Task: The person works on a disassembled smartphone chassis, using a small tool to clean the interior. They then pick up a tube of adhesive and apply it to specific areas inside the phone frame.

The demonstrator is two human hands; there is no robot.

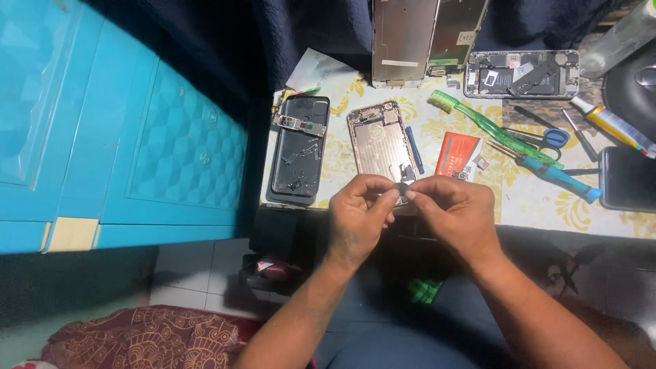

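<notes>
My left hand [357,217] and my right hand [456,212] meet at the table's front edge, fingertips pinched together on a small dark phone part [404,195]. Just beyond them lies an opened gold phone housing [380,143], back up, with a blue pry stick [414,149] beside it. To its left lies a black phone housing [301,147] with a circuit board at its top. Most of the small part is hidden by my fingers.
A green toothbrush [488,126], blue-handled scissors [547,137], a blue screwdriver [560,178], a red card [456,154], a glue tube [615,124], another opened phone [523,74], two metal screen plates [427,37] and a dark phone [629,179] lie on the patterned table. A turquoise cabinet [123,130] stands left.
</notes>
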